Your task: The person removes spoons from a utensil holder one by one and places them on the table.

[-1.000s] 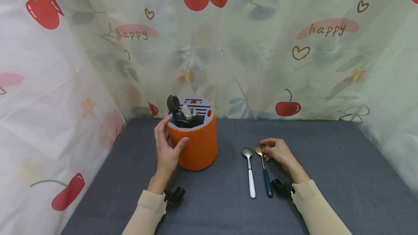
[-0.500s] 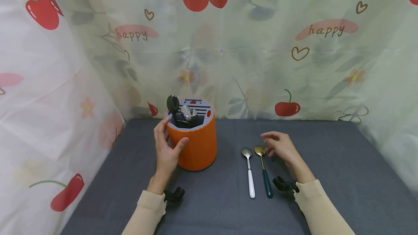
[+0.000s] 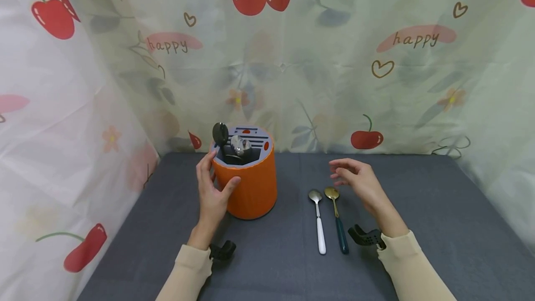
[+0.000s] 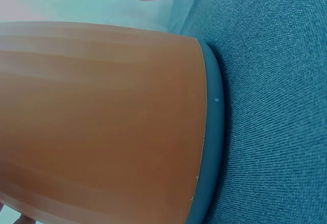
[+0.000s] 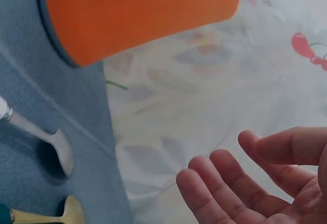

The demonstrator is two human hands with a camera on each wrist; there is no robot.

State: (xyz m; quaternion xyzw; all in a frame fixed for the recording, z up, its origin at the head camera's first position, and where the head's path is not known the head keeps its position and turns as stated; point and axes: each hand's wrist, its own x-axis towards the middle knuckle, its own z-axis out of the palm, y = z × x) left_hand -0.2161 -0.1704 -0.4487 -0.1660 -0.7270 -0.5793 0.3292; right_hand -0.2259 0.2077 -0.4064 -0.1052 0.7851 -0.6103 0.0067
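An orange cylindrical utensil holder (image 3: 255, 192) with a grey slotted top stands upright on the table. My left hand (image 3: 211, 199) holds its left side, thumb across the front and fingers round the far left edge. A dark round-headed utensil (image 3: 220, 134) and a shiny metal piece (image 3: 240, 144) stick out of its large opening. To the right lie a silver spoon with a white handle (image 3: 320, 233) and a gold spoon with a dark green handle (image 3: 340, 233), side by side. My right hand (image 3: 362, 184) hovers above and right of the gold spoon, fingers loosely bent and holding nothing.
A dark grey cloth (image 3: 276, 264) covers the table. Behind it and at the sides hangs a pale curtain (image 3: 284, 82) printed with cherries, hearts and leaves. A thin looped cord (image 3: 453, 145) shows at the back right edge.
My right hand has drawn away from the gold spoon's bowl, up and slightly to the right, and its fingers have loosened. The left hand, holder and spoons stay in place.
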